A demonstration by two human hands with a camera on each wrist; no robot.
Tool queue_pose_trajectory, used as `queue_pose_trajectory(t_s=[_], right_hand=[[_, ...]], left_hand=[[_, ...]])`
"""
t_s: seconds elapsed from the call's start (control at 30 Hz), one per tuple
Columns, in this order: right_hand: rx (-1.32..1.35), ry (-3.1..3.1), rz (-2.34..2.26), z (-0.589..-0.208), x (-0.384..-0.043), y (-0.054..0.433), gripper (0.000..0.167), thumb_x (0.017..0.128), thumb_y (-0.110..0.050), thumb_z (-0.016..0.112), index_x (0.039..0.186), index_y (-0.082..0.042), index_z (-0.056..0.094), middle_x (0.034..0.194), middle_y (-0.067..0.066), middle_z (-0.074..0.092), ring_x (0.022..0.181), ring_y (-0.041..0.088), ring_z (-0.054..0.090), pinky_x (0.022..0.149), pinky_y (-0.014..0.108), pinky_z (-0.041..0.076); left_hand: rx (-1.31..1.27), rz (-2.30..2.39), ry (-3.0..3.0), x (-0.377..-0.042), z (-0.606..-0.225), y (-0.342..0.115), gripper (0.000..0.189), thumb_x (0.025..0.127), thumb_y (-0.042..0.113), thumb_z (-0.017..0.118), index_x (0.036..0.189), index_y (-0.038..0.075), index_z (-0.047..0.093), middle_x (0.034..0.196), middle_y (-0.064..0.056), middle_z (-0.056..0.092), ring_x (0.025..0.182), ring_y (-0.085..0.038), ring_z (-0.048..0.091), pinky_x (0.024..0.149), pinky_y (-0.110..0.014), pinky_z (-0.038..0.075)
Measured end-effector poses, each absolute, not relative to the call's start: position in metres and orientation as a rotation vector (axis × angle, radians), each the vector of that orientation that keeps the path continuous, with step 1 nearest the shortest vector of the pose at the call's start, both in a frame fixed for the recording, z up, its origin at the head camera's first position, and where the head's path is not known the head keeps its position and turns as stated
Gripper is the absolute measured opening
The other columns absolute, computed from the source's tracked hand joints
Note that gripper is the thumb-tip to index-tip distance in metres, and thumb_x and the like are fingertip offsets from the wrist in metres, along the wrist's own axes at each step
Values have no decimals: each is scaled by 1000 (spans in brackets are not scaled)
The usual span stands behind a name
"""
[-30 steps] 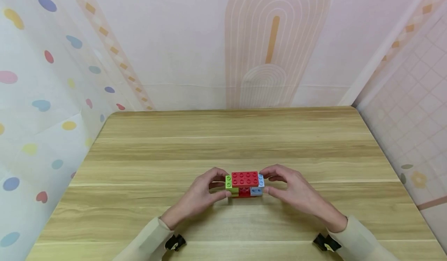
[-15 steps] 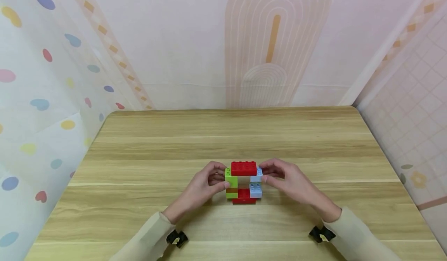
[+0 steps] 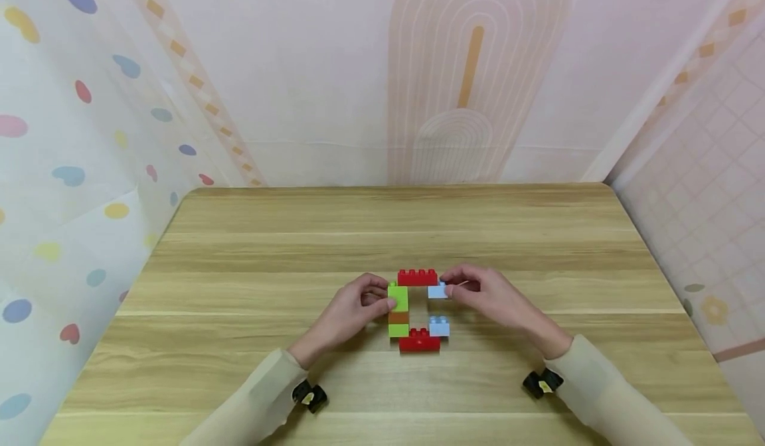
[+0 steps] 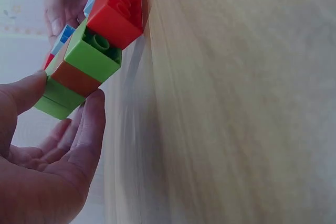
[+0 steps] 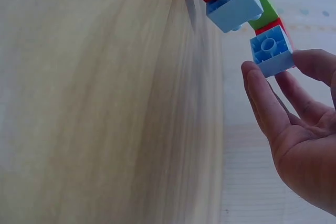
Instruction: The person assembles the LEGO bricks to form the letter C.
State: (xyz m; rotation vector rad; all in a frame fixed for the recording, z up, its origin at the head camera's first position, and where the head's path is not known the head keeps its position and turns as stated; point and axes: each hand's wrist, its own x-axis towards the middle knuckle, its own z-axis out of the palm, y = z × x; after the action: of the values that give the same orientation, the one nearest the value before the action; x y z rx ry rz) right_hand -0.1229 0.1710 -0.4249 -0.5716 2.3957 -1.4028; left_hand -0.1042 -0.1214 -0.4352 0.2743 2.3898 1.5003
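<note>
An open frame of toy building bricks stands between the hands, seen from its front side. A red brick (image 3: 418, 277) forms its top, another red brick (image 3: 420, 344) its bottom. The left side stacks an upper green brick (image 3: 399, 299), an orange-brown brick (image 3: 398, 317) and a lower green brick (image 3: 398, 330). My left hand (image 3: 354, 310) pinches the upper green one between thumb and fingers. With thumb and fingertips, my right hand (image 3: 496, 300) pinches the upper light blue brick (image 5: 273, 59). A gap separates it from the lower light blue brick (image 5: 236, 9).
A wood-grain table (image 3: 269, 233) lies under the bricks and both forearms. Behind it hangs a patterned cloth (image 3: 317, 87), with another dotted cloth (image 3: 89, 147) on the left. A black strapped device (image 3: 310, 395) sits at each wrist.
The brick frame has tilted, from showing its studded top to showing its front, with the gap between the light blue bricks now visible. Both hands have moved slightly away from the person with it.
</note>
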Motion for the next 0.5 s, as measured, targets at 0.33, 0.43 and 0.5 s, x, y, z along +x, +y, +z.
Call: queue_pose_trajectory(t_s=[0.33, 0.43, 0.5], right_hand=[[-522, 2301, -1394, -429, -133, 169, 25, 104, -21, 64, 124, -8, 69, 122, 7, 66, 104, 23, 66, 94, 39, 59], [-525, 2258, -1420, -432, -136, 168, 24, 104, -19, 63, 124, -6, 68, 121, 10, 66, 100, 23, 67, 90, 36, 61], [-533, 2234, -1438, -433, -137, 168, 25, 105, -17, 61, 124, -3, 68, 120, 12, 66, 99, 23, 68, 87, 34, 62]], left_hand=[[201, 1394, 2444, -113, -439, -119, 37, 100, 26, 72, 125, 0, 65, 111, -5, 71, 100, -18, 69, 89, -37, 60], [192, 1361, 2471, -115, -439, -118, 37, 99, 26, 72, 125, 0, 65, 108, -3, 72, 98, -15, 68, 88, -36, 59], [186, 1345, 2484, -116, -439, -118, 36, 99, 25, 73, 124, 0, 65, 106, -3, 72, 96, -14, 68, 87, -36, 59]])
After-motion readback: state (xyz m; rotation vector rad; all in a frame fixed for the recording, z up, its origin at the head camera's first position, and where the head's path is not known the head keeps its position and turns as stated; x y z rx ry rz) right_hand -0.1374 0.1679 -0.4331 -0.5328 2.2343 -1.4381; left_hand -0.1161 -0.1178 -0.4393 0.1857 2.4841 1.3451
